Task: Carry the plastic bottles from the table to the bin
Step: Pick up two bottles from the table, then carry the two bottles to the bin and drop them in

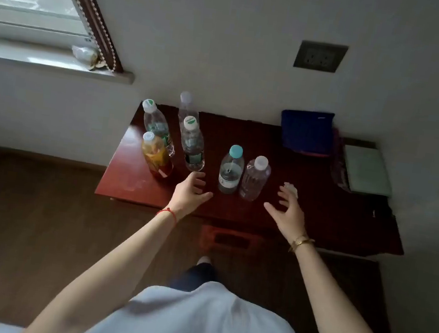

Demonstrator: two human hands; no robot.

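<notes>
six bottles upright on bench (317,218) | teal-cap bottle (230,169) mid-bench | left hand (190,191) fingers wide, left of it | right hand (289,213) fingers wide, right of it, empty

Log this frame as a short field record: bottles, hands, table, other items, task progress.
bottles: six upright on the table: orange-drink bottle, two white-and-green-capped, one tall clear at the back, teal-capped bottle, white-capped bottle
left hand: open, empty, near the left group
right hand: open, empty, beside the white-capped bottle
other items: blue pouch, green book, crumpled paper
bin: not in view
progress: no bottle picked up
</notes>
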